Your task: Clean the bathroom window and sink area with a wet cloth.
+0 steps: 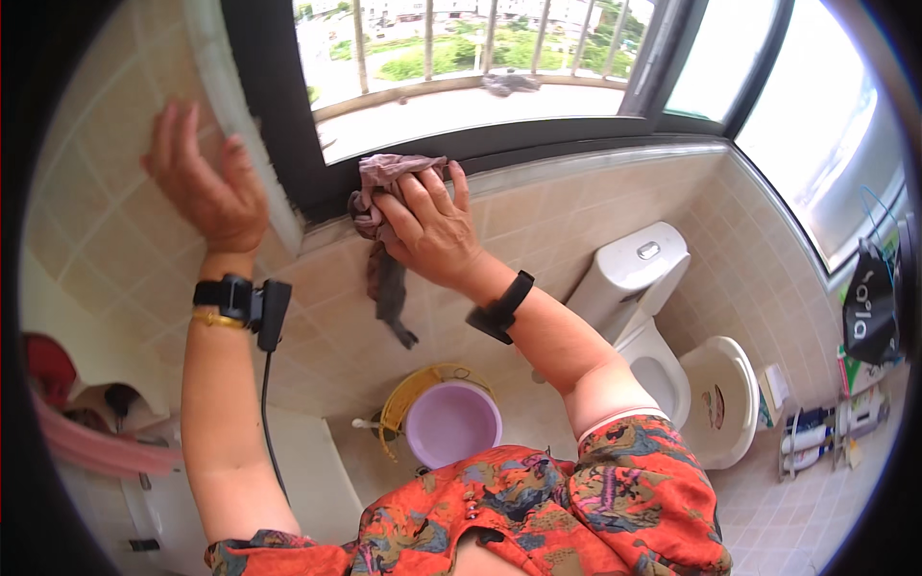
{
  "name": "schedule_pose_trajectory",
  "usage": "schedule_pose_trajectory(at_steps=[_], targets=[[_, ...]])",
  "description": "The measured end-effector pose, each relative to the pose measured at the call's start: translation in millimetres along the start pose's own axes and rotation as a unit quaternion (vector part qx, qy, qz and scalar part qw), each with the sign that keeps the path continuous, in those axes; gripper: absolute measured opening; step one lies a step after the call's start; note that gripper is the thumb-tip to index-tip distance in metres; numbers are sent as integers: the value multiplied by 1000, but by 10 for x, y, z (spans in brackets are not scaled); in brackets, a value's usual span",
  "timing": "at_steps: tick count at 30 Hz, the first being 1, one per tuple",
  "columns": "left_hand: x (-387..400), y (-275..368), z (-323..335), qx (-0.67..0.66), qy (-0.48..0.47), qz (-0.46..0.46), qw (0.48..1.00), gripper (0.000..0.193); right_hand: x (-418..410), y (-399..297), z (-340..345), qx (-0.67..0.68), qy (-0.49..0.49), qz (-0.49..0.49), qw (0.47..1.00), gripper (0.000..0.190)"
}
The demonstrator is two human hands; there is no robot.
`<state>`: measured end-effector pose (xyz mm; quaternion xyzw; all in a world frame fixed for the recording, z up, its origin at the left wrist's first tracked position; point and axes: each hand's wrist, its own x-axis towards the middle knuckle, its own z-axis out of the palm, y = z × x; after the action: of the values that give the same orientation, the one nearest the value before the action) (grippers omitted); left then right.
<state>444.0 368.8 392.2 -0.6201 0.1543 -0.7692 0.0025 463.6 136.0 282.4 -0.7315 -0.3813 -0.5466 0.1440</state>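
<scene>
My right hand (436,230) presses a damp-looking mauve cloth (389,170) against the lower left part of the dark window frame (533,144). The cloth is bunched under my fingers, and a darker end of it dangles over the pale sill edge along the tiled wall (518,216). Raised at the left is my left hand (209,183), slightly blurred, with fingers spread and nothing in them. It is near the white window trim (241,122) and the side wall's tiles; whether it touches them I cannot tell. Both wrists wear black bands.
Beyond the open window are metal bars (428,43) and a ledge with a grey bundle (510,84). Below stand a purple basin (454,425), a yellow basket (392,410), a white toilet (641,252) and a pale bin (720,410). Bottles fill a wall rack (807,443) at right.
</scene>
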Motion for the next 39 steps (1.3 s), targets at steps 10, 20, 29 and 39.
schedule_pose_trajectory(at_steps=[10, 20, 29, 39], targets=[[76, 94, -14, 25, -4, 14, 1000, 41, -817, 1822, -780, -207, -10, 310, 928, 54], [110, 19, 39, 18, -7, 54, 998, 42, -838, 2313, -966, -132, -69, 495, 856, 63], [-71, 808, 119, -69, -58, 41, 995, 38, -817, 2291, -972, -186, -66, 439, 876, 63], [-307, 2375, 1165, -8, -220, -6, 975, 47, -969, 2375, -1174, -94, 14, 288, 953, 62]])
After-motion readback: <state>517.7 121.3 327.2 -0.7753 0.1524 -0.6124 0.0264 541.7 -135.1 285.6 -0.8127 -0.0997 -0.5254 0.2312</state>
